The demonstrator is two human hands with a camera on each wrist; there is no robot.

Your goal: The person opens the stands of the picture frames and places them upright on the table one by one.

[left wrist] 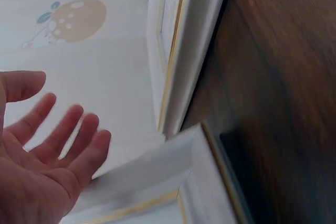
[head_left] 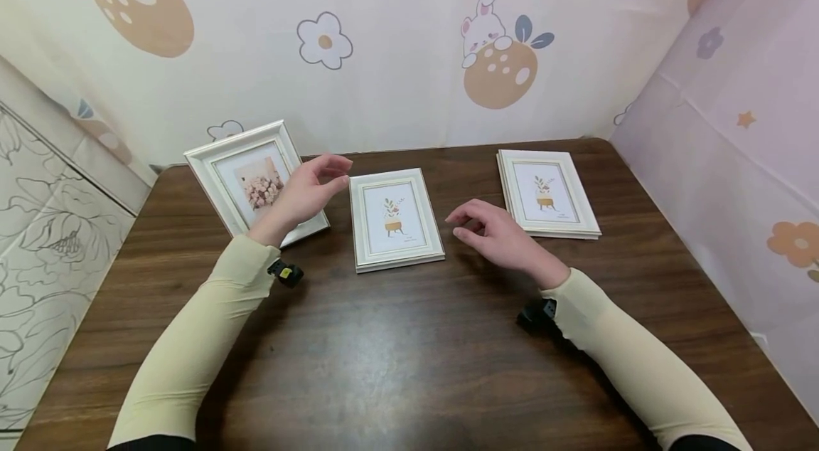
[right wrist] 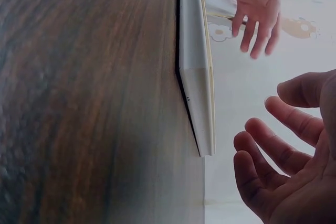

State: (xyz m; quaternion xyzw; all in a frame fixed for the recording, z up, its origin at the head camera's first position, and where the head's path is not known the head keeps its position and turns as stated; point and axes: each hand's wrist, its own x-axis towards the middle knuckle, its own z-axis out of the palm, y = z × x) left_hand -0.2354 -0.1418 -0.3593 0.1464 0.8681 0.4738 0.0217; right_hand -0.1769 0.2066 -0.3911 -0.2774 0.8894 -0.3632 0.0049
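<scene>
Flat on the table in the middle lies a white picture frame point(head_left: 362, 230) with a plant print. Above its left side, overlapping a standing picture frame point(head_left: 228, 189) with a flower photo, hovers my left hand point(head_left: 307, 189), fingers loosely bent and holding nothing. My right hand point(head_left: 495, 234) hangs in the air off the middle frame's right edge, its fingers relaxed and free of any object. In the left wrist view the left hand point(left wrist: 58, 156) shows spread fingers near a frame corner point(left wrist: 194, 156). The right wrist view has the right hand point(right wrist: 289, 156) beside the frame's side edge point(right wrist: 197, 98).
Another white picture frame point(head_left: 512, 198) with the same plant print lies at the right, a little beyond the right hand. Behind the brown wooden table point(head_left: 358, 358) hangs a patterned curtain point(head_left: 397, 95). A second curtain point(head_left: 723, 173) runs along the right side.
</scene>
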